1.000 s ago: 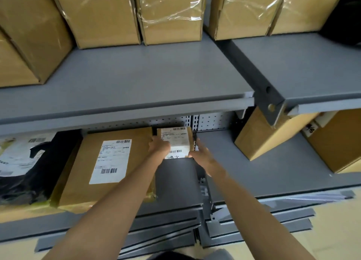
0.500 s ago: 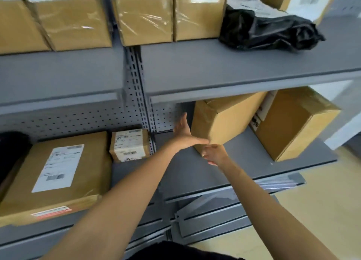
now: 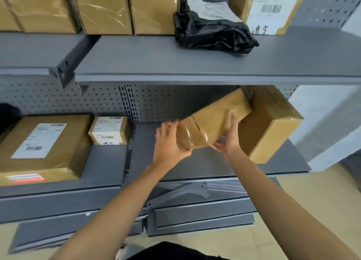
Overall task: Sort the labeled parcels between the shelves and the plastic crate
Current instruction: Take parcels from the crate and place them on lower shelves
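Observation:
A brown taped cardboard parcel (image 3: 214,121) is tilted above the lower right shelf (image 3: 205,162). My left hand (image 3: 168,142) grips its near left end and my right hand (image 3: 229,140) grips its near right side. No label shows on its visible faces. A larger brown box (image 3: 273,126) stands right behind it. On the lower left shelf sit a small labeled box (image 3: 110,130) and a big flat labeled parcel (image 3: 43,148). No plastic crate is in view.
The upper shelf (image 3: 175,64) holds several brown boxes, a crumpled black poly bag (image 3: 213,33) and a labeled box (image 3: 267,9). Spare grey shelf panels (image 3: 195,214) lie on the floor under the rack. A black bag edge (image 3: 7,117) shows far left.
Both hands let go of the small labeled box, moved right to the lower right shelf, and took hold of the brown parcel, tipping it up off the shelf. The view turned rightward.

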The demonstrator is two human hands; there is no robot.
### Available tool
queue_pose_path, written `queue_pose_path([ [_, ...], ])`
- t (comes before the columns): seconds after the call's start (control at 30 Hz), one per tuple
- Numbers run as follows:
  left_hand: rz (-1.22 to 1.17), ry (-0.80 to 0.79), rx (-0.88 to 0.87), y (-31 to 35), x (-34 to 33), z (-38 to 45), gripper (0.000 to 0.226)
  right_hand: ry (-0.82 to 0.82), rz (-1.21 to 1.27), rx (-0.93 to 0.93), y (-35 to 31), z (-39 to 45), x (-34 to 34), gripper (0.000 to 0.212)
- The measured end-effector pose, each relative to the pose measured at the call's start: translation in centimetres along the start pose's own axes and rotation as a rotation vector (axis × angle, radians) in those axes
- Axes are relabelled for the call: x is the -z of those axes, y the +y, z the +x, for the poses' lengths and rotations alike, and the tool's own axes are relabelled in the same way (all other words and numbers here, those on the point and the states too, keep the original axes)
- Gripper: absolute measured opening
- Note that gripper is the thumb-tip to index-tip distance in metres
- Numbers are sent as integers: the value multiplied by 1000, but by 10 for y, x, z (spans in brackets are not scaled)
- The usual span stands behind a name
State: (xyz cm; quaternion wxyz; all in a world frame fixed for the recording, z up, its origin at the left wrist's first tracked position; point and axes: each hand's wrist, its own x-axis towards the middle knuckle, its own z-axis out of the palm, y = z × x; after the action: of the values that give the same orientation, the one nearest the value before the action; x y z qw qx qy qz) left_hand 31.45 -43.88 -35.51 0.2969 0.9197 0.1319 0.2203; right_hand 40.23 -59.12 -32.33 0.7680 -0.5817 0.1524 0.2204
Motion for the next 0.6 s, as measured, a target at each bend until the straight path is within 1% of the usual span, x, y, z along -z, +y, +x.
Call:
queue_pose_path([
  [0.07,82,46,-30,5,2,-16,92,-27,-32,-15,5,-8,1,82],
  [0.13,161,107,-85,6,4,-32,89,-21,-40,6,15,-18,5,95],
  [0.2,300,192,-214,2,5,-47,85,-15,-61,1,29,-28,12,113],
  [0.23,367,229,-282,-2,5,-53,82,-32,-83,-11,36,-35,14,116],
  [0.27,410,261,-335,-6,4,-60,80,-62,-100,-16,41,-40,16,113],
  [0.33,441,289,-370,-10,4,-71,79,-117,-124,-17,49,-47,16,104],
  [0.43,450,249,-384,-16,10,-81,74,-113,-109,-26,54,-49,14,101],
  [0.5,393,191,-404,-23,18,-86,68,-103,-84,-24,58,-51,15,99],
  [0.57,284,159,-349,-28,30,-88,66,-114,-72,-5,59,-52,18,95],
  [0.6,235,164,-265,-32,37,-88,66,-124,-64,-4,57,-53,21,92],
])
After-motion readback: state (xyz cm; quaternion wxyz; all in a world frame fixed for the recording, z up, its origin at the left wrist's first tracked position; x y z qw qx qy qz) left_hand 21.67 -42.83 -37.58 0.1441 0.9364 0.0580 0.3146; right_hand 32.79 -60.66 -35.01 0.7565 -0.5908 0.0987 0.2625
